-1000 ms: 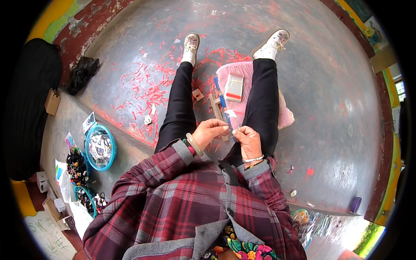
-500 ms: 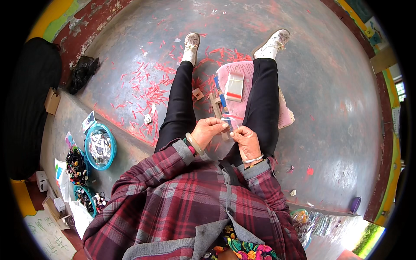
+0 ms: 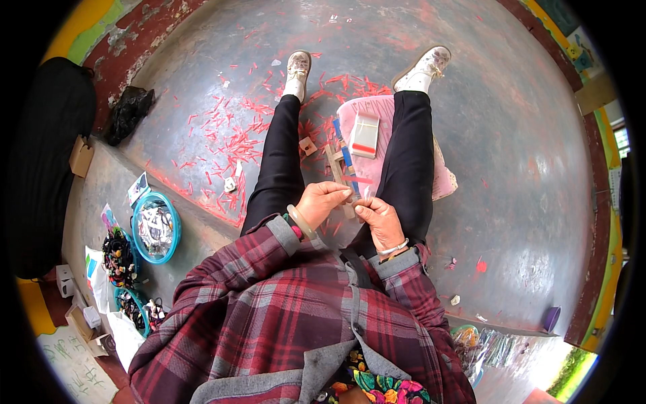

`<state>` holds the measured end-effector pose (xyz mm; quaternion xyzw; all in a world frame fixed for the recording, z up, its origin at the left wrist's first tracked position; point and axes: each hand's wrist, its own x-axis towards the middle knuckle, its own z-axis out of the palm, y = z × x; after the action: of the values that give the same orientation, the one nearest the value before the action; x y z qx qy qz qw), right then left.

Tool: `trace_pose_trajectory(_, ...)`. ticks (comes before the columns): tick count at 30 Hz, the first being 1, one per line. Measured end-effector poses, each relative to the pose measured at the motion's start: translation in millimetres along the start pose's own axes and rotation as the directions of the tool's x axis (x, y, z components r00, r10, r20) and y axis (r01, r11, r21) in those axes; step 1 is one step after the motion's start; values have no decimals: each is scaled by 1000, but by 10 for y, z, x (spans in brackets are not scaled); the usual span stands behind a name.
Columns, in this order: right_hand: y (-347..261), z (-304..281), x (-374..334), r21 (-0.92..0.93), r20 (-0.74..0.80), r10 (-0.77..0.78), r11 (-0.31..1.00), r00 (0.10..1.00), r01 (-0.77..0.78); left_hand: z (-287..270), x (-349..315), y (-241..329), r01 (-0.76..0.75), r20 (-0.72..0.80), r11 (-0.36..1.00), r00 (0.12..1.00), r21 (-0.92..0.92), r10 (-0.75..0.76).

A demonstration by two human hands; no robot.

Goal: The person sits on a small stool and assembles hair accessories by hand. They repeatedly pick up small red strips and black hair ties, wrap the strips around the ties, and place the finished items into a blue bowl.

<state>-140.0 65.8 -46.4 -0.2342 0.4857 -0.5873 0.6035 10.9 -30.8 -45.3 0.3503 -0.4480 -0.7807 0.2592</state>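
Observation:
My left hand [image 3: 325, 200] and my right hand [image 3: 381, 221] meet over my lap, thumb and fingertips of each pinched together. Between them is a small see-through plastic bag [image 3: 364, 191], hard to make out, with a red strip [image 3: 358, 180] across its far end. Just beyond, a stack of clear bags with red ends [image 3: 365, 135], held by a band, lies on a pink cushion [image 3: 387, 108]. A narrow wooden frame with blue parts [image 3: 346, 156] stands along the cushion's left edge, partly hidden by my hands.
Red strips [image 3: 235, 141] litter the floor around my left leg. Left of me, a blue basket [image 3: 177, 232] holds small packed items, with baskets of dark hair ties or similar nearby. A black bag [image 3: 131, 111] lies by the wall. Clear packets [image 3: 494, 345] are at lower right.
The red strip has straightened and lies flatter beyond my fingertips. My right hand has shifted slightly left, closer to my left; the other things have stayed put.

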Motion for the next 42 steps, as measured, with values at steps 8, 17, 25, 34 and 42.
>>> trace_pose_trajectory(8, 5, 2, 4, -42, -19, 5, 999, 1000, -6, 98, -57, 47, -40, -21, 999, 999, 36, 41)
trace_pose_trajectory(17, 4, 1, -9, 47, 4, 29, 998, 1000, -29, 167, -102, 90, 25, -30, 1000, 999, -4, -25)
trace_pose_trajectory(25, -6, 12, -16, 87, 23, 37, 995, 999, -39, 136, -77, 88, 31, 43, 987, 999, -158, -24)
trace_pose_trajectory(34, 39, 4, -7, 126, -17, -30, 991, 999, 32, 135, -79, 69, 57, 120, 985, 992, -161, -38)
trace_pose_trajectory(42, 5, 32, -2, -35, -113, -135, 991, 984, 132, 118, -46, -31, 17, 126, 995, 992, -99, -4)
